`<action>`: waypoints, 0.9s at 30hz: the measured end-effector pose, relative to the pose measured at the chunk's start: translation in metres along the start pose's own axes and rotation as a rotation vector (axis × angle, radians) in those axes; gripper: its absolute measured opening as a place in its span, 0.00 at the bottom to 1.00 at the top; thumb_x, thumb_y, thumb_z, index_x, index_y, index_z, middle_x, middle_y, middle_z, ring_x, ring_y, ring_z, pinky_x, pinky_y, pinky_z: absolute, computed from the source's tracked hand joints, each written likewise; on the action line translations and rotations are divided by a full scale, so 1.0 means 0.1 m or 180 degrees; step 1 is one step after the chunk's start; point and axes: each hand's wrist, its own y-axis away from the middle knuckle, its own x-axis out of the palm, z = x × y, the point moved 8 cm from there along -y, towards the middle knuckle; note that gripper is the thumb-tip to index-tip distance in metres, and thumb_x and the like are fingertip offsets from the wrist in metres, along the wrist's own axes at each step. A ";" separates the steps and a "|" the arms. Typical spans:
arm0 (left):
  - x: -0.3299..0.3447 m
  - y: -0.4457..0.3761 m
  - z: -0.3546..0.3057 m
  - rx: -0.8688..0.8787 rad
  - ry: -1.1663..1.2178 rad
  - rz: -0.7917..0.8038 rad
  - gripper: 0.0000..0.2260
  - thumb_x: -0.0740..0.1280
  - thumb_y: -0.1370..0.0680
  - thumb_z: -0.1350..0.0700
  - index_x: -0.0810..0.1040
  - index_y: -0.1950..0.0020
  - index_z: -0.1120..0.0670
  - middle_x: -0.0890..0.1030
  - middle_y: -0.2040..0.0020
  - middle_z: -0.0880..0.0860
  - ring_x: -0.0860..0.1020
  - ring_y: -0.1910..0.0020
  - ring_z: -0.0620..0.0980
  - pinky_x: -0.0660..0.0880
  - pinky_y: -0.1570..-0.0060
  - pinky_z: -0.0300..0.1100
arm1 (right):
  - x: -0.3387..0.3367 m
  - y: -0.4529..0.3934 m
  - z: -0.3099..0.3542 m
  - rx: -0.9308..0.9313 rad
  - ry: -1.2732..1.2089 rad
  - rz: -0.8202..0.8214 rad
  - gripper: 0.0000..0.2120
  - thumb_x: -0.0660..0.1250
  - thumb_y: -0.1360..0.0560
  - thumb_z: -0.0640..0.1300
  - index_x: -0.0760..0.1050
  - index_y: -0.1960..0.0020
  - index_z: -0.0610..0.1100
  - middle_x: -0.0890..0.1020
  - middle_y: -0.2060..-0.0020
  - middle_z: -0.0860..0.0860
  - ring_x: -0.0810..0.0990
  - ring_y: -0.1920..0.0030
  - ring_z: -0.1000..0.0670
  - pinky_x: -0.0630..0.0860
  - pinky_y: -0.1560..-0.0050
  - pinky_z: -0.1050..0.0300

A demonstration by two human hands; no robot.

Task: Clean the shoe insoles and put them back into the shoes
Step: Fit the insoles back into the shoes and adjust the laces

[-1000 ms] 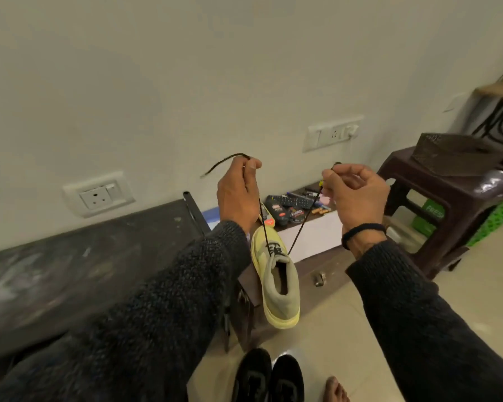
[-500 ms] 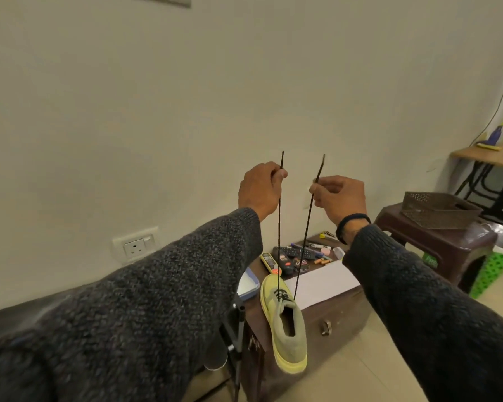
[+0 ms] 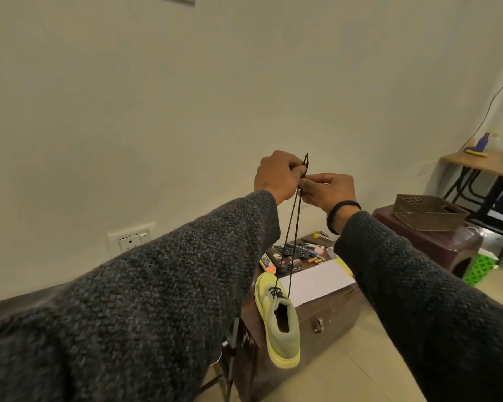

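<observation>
A yellow-green shoe (image 3: 279, 320) hangs in the air by its two black lace (image 3: 291, 224) strands, toe up, in front of a brown trunk. My left hand (image 3: 276, 177) and my right hand (image 3: 328, 190) are raised at chest height and touch each other. Both pinch the lace ends together, and the tips stick up above my fingers. The shoe's opening looks dark; no insole is visible.
The brown trunk (image 3: 331, 309) carries a white sheet (image 3: 317, 281), remotes, polish tins and pens. At the right stand a maroon stool (image 3: 436, 239) with a brown basket (image 3: 427, 211) and a wooden table (image 3: 482, 165). A wall socket (image 3: 129, 236) sits at the left.
My hands rose from low over the trunk, lifting the shoe by its laces. They then came together, so the two lace ends that were apart now meet between my fingers.
</observation>
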 end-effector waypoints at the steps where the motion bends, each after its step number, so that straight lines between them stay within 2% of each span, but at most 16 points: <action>1: 0.01 0.01 -0.01 0.0047 0.0035 0.0050 0.07 0.70 0.21 0.54 0.87 0.48 0.52 0.87 0.49 0.50 0.83 0.49 0.49 0.79 0.44 0.46 | -0.01 0.00 -0.01 0.0013 -0.0062 -0.0038 0.06 0.74 0.25 0.37 0.81 0.57 0.47 0.85 0.58 0.47 0.86 0.57 0.50 0.82 0.59 0.61; 4: -0.02 0.04 0.03 0.0107 0.0316 0.0153 0.07 0.71 0.22 0.55 0.87 0.46 0.53 0.86 0.48 0.50 0.82 0.49 0.47 0.80 0.44 0.46 | 0.01 0.02 -0.04 0.0023 -0.0264 -0.0036 0.04 0.73 0.24 0.37 0.81 0.55 0.45 0.85 0.59 0.46 0.86 0.60 0.52 0.82 0.61 0.63; 6: -0.01 0.08 0.13 -0.0013 0.0787 0.0341 0.11 0.72 0.22 0.52 0.84 0.41 0.52 0.85 0.48 0.50 0.82 0.49 0.46 0.81 0.50 0.44 | 0.04 0.02 -0.06 0.0028 -0.0288 -0.0011 0.03 0.73 0.24 0.37 0.81 0.54 0.44 0.86 0.59 0.45 0.87 0.61 0.51 0.82 0.61 0.62; 8: 0.07 0.20 0.35 -0.0464 0.1283 0.0538 0.16 0.72 0.22 0.50 0.80 0.35 0.53 0.82 0.49 0.52 0.81 0.53 0.48 0.81 0.56 0.42 | 0.05 0.03 -0.08 0.0082 -0.0313 -0.0014 0.04 0.73 0.24 0.36 0.81 0.54 0.43 0.85 0.59 0.45 0.86 0.61 0.51 0.82 0.61 0.62; 10: 0.29 0.44 0.63 -0.1066 0.1424 0.0915 0.14 0.67 0.19 0.52 0.78 0.35 0.56 0.79 0.52 0.53 0.78 0.59 0.49 0.79 0.59 0.42 | 0.09 0.03 -0.10 0.0182 -0.0438 -0.0001 0.05 0.74 0.26 0.32 0.81 0.56 0.41 0.84 0.59 0.45 0.86 0.60 0.49 0.83 0.61 0.61; 12: 0.56 0.70 0.84 -0.1295 0.1215 0.1380 0.14 0.65 0.17 0.52 0.79 0.36 0.58 0.77 0.56 0.54 0.76 0.62 0.49 0.77 0.61 0.43 | 0.14 0.03 -0.12 0.0248 -0.0569 0.0066 0.06 0.73 0.27 0.31 0.80 0.57 0.40 0.84 0.59 0.43 0.86 0.58 0.46 0.84 0.59 0.58; 14: 0.75 0.87 0.94 -0.1187 0.0925 0.1621 0.16 0.67 0.18 0.48 0.80 0.38 0.58 0.77 0.58 0.53 0.76 0.62 0.51 0.77 0.61 0.45 | 0.20 0.03 -0.14 0.0274 -0.0641 0.0151 0.07 0.73 0.26 0.30 0.79 0.57 0.40 0.84 0.59 0.42 0.85 0.57 0.46 0.84 0.58 0.56; 16: 0.86 0.89 1.02 -0.1047 0.0548 0.1550 0.15 0.68 0.19 0.46 0.83 0.45 0.58 0.79 0.61 0.53 0.78 0.62 0.53 0.78 0.59 0.48 | 0.19 -0.03 -0.21 0.0249 -0.0597 0.0106 0.07 0.72 0.26 0.30 0.79 0.57 0.40 0.84 0.58 0.41 0.86 0.57 0.46 0.84 0.58 0.57; 18: 0.81 0.87 1.08 -0.0991 0.0183 0.1331 0.13 0.70 0.21 0.48 0.84 0.51 0.58 0.83 0.58 0.58 0.79 0.62 0.55 0.79 0.58 0.47 | 0.07 -0.15 -0.39 0.0258 -0.0452 -0.0160 0.05 0.73 0.27 0.30 0.80 0.57 0.39 0.84 0.58 0.41 0.86 0.59 0.47 0.83 0.60 0.59; 20: 0.71 0.80 1.08 -0.0895 -0.0008 0.1141 0.10 0.72 0.21 0.51 0.85 0.50 0.58 0.85 0.55 0.59 0.81 0.61 0.54 0.80 0.55 0.46 | -0.13 -0.27 -0.68 0.0346 -0.0134 -0.0532 0.04 0.75 0.28 0.32 0.82 0.54 0.38 0.85 0.57 0.41 0.87 0.62 0.47 0.83 0.62 0.60; 22: 0.65 0.72 1.03 -0.0695 -0.0217 0.1144 0.09 0.72 0.21 0.53 0.86 0.48 0.58 0.85 0.54 0.57 0.80 0.63 0.50 0.80 0.55 0.44 | -0.26 -0.29 -1.05 0.0517 0.0244 -0.0691 0.05 0.75 0.28 0.34 0.83 0.53 0.39 0.86 0.57 0.42 0.86 0.64 0.49 0.82 0.63 0.62; 24: 0.65 0.66 0.98 -0.0549 -0.0367 0.1234 0.08 0.72 0.21 0.54 0.87 0.49 0.57 0.85 0.56 0.55 0.80 0.65 0.48 0.79 0.57 0.41 | -0.26 -0.15 -1.37 0.0667 0.0700 -0.0620 0.04 0.74 0.26 0.36 0.83 0.53 0.43 0.86 0.57 0.45 0.84 0.64 0.53 0.80 0.65 0.64; 27: 0.69 0.61 0.97 -0.0536 -0.0347 0.1217 0.07 0.72 0.22 0.55 0.88 0.51 0.57 0.84 0.60 0.53 0.82 0.63 0.50 0.81 0.57 0.42 | -0.01 0.04 -1.76 0.0928 0.0894 -0.0098 0.06 0.73 0.25 0.37 0.83 0.48 0.41 0.85 0.55 0.45 0.81 0.60 0.51 0.81 0.57 0.57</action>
